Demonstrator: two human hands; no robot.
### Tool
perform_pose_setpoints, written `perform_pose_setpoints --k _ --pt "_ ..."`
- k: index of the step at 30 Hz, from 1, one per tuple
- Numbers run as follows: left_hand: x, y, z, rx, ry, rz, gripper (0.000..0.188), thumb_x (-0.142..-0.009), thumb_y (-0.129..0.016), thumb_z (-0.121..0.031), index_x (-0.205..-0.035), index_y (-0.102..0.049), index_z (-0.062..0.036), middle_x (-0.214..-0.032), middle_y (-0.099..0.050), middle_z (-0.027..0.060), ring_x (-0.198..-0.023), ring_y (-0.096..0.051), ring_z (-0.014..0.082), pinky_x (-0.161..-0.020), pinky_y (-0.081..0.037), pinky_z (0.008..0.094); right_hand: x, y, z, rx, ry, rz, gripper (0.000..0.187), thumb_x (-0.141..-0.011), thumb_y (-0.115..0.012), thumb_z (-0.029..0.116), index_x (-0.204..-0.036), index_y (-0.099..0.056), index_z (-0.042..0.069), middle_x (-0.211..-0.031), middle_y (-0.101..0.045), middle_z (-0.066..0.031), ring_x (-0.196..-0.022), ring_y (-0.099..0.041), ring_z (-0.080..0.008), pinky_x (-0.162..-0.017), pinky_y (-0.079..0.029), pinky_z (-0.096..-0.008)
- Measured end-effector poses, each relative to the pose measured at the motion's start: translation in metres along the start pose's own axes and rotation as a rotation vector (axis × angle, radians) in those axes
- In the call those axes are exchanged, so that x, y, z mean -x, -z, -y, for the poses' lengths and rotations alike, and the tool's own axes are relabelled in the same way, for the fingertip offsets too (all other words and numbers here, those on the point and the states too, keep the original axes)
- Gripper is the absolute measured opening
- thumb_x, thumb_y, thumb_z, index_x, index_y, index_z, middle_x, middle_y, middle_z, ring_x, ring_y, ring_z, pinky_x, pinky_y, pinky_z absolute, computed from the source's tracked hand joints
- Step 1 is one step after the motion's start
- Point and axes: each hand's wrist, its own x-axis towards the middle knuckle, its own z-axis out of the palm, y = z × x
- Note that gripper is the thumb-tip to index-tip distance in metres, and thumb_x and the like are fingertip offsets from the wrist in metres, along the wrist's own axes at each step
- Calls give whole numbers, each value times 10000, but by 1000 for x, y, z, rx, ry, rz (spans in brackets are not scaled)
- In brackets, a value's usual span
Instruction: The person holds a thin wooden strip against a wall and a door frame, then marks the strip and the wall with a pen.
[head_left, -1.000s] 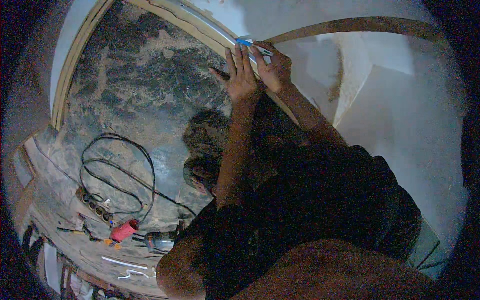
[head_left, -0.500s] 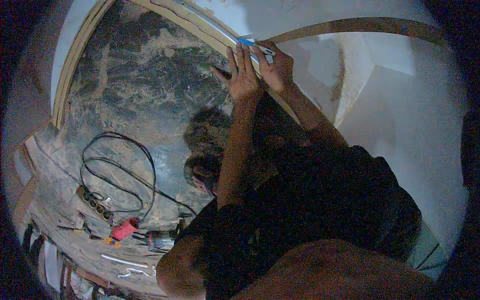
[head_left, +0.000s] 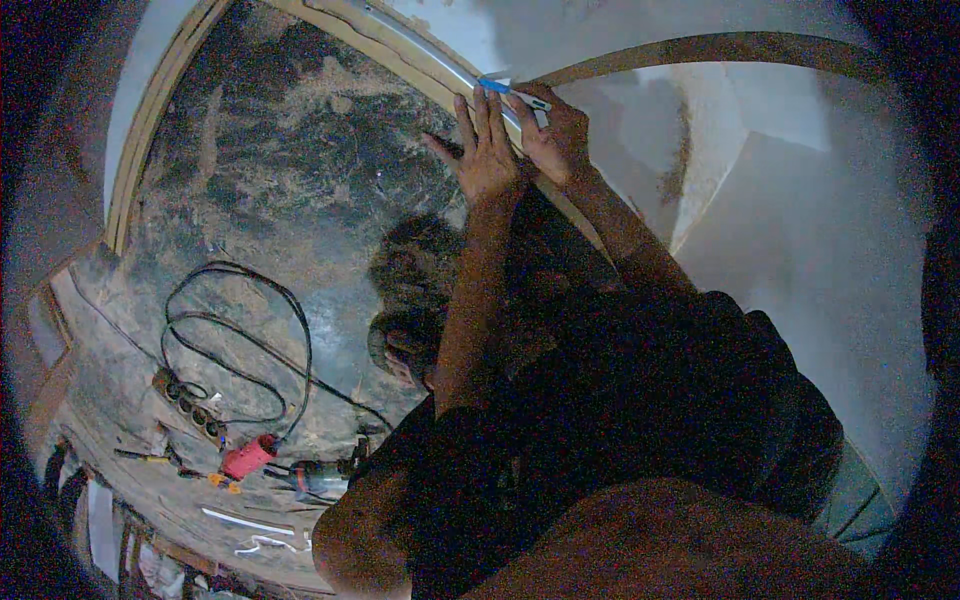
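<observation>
My left hand (head_left: 488, 165) lies with fingers outstretched on a pale wooden edging (head_left: 400, 58), its thumb spread off to the side. Along that edging runs a shiny silver strip (head_left: 432, 42), and the left fingertips rest at its near side. Just right of them, my right hand (head_left: 560, 140) is closed around a slim white-and-blue tool (head_left: 495, 85), knife-like in shape. The tool's blue end lies over the strip by the left fingertips. Its pale handle shows between the right thumb and fingers; the blurred picture hides its tip.
A dusty dark floor (head_left: 290, 180) spreads to the left. On it lie a looped black cable (head_left: 305, 330), a power strip (head_left: 188, 405), a red tool (head_left: 248, 457), a dark power tool (head_left: 320, 478) and white strips (head_left: 245, 520). Pale walls (head_left: 790, 220) stand at right.
Hardly anything differs: both hands stay at the strip, and the tool in my right hand has barely shifted.
</observation>
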Motion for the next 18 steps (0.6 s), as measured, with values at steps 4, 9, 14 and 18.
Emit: perform_pose_setpoints --k 4,9,14,18 --pt "-1 -2 1 -35 0 -5 620 -955 -391 -240 -1544 -226 -139 -1633 -113 -8 -1507 -78 249 -1045 68 770 -2 -3 -2 12 16 29 257 -924 -629 293 -1052 -692 78 -985 -720 -142 -908 -704 -310 -799 -553 -385" --pt "-2 3 -2 -69 6 40 653 -937 -423 -247 -1547 -216 -143 -1634 -105 -8 -1508 -64 252 -1048 62 769 -2 1 -11 149 172 30 251 -931 -616 275 -1072 -685 80 -1023 -712 -143 -915 -702 -310 -803 -556 -384" --pt "0 6 -2 -22 15 42 681 -918 -440 -237 -1551 -205 -145 -1634 -108 -8 -1508 -69 251 -1049 68 765 0 -4 -12 15 113 -2 254 -934 -608 278 -1078 -683 82 -1023 -709 -146 -914 -701 -313 -796 -558 -387" --pt "0 8 -4 23 12 35 674 -923 -436 -238 -1550 -207 -144 -1633 -117 -5 -1507 -82 248 -1049 66 765 -2 0 -9 30 73 38 259 -932 -614 288 -1072 -683 81 -1009 -709 -154 -900 -701 -315 -783 -559 -392"
